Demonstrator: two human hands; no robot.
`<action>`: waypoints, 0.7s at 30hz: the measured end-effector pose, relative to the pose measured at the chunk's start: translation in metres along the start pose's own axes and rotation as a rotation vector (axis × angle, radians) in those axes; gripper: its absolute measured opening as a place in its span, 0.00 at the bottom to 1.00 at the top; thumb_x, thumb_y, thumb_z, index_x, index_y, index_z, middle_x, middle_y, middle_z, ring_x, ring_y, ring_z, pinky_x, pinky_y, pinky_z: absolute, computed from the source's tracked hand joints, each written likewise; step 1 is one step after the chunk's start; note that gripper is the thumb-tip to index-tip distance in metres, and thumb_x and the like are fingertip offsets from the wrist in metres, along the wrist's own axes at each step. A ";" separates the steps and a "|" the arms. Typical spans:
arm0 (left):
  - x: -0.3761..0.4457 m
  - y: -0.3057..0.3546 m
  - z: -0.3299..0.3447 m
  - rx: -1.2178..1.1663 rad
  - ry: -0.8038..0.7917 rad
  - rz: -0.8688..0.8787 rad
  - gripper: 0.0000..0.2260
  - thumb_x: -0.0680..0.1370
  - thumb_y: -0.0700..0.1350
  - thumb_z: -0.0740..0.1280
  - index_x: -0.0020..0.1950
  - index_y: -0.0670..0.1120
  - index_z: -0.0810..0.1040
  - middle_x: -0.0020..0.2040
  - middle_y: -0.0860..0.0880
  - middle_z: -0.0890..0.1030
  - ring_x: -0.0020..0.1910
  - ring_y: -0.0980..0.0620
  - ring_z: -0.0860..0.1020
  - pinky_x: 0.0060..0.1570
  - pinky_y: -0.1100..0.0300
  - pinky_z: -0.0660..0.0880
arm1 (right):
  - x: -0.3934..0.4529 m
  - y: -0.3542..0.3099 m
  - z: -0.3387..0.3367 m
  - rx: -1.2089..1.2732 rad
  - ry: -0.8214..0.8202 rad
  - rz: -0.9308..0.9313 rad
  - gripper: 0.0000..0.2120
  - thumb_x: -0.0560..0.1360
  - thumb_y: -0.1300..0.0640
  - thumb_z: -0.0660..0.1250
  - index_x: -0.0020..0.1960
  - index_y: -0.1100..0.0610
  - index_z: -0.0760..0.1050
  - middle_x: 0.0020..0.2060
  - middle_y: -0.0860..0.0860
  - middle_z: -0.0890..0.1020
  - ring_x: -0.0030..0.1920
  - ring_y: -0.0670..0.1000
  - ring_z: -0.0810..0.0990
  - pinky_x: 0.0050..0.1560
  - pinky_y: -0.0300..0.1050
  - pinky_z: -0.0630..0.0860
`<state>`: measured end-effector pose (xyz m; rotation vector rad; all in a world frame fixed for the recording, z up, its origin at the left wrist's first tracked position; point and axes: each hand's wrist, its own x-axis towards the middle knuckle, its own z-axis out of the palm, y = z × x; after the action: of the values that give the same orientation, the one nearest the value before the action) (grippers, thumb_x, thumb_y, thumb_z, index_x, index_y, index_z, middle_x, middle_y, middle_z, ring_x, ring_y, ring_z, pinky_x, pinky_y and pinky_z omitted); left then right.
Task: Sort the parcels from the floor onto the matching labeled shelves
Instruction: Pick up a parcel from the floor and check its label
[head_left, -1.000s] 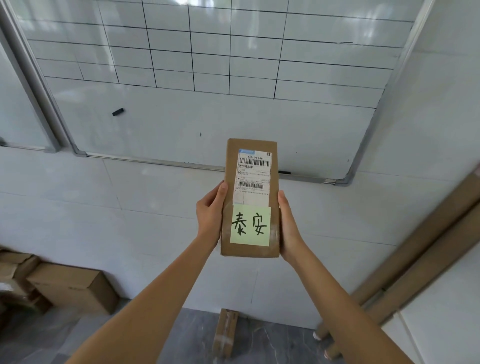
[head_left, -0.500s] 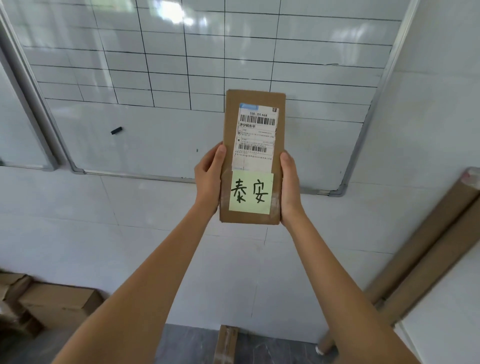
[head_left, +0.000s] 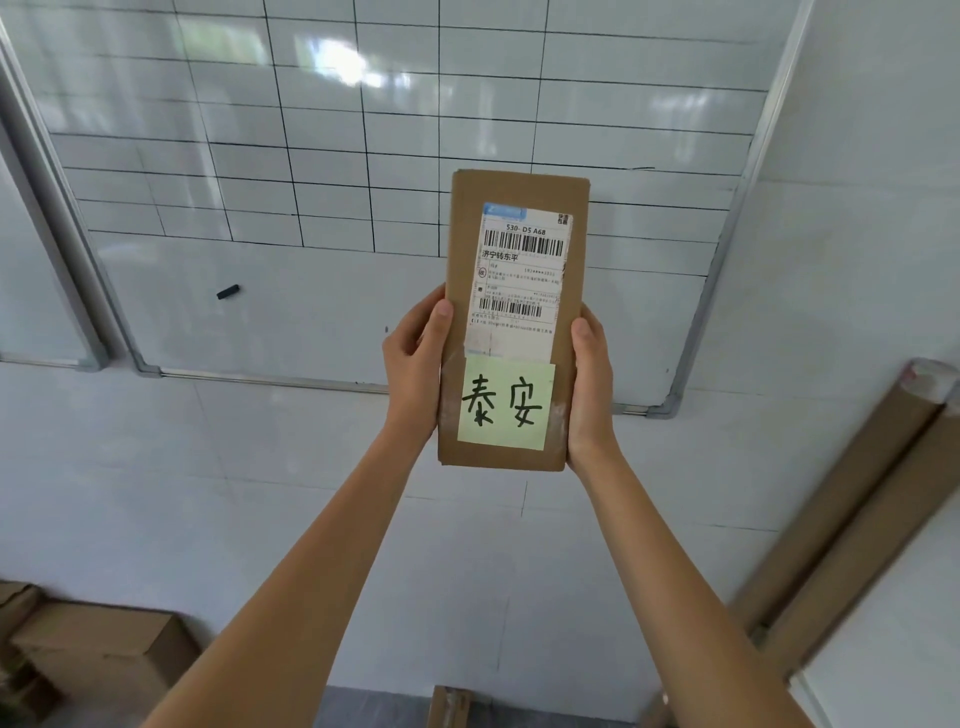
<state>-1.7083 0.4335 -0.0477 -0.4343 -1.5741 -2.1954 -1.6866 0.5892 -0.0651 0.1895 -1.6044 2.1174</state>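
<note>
Both hands (head_left: 415, 374) clamping parcel (head_left: 511, 322) long edges, upright before whiteboard (head_left: 363, 156)

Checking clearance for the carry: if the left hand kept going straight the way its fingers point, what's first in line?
The left hand grips the parcel, fingers pointing up and ahead. Past it, the first thing is probably the whiteboard on the wall; depth is unclear.

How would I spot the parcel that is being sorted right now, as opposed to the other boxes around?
Look at the gridded whiteboard on the wall. In front of it, the left hand and right hand hold a slim brown parcel upright. Unlike the boxes on the floor, it carries a pale green note handwritten 泰安.
</note>
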 end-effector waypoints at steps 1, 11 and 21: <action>-0.001 -0.001 0.000 0.002 0.000 0.002 0.18 0.81 0.49 0.64 0.66 0.40 0.79 0.58 0.42 0.84 0.56 0.44 0.83 0.52 0.54 0.81 | -0.001 0.001 -0.001 -0.002 -0.002 0.000 0.23 0.78 0.43 0.61 0.70 0.50 0.71 0.61 0.52 0.83 0.54 0.45 0.85 0.51 0.40 0.82; -0.006 -0.003 -0.007 -0.008 0.028 -0.055 0.14 0.82 0.45 0.63 0.65 0.41 0.80 0.58 0.44 0.84 0.54 0.50 0.83 0.53 0.57 0.81 | -0.007 0.011 0.005 0.004 0.022 0.043 0.27 0.78 0.42 0.62 0.73 0.53 0.71 0.65 0.55 0.82 0.61 0.52 0.84 0.60 0.49 0.82; -0.009 -0.021 -0.037 0.018 0.090 -0.218 0.16 0.81 0.50 0.66 0.61 0.40 0.81 0.55 0.42 0.85 0.52 0.45 0.84 0.51 0.53 0.81 | -0.017 0.031 0.017 -0.028 0.020 0.212 0.15 0.84 0.52 0.63 0.68 0.55 0.71 0.52 0.49 0.83 0.40 0.38 0.86 0.38 0.34 0.80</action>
<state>-1.7114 0.4053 -0.0808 -0.1618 -1.6593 -2.3217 -1.6885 0.5618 -0.0930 -0.0128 -1.7071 2.2432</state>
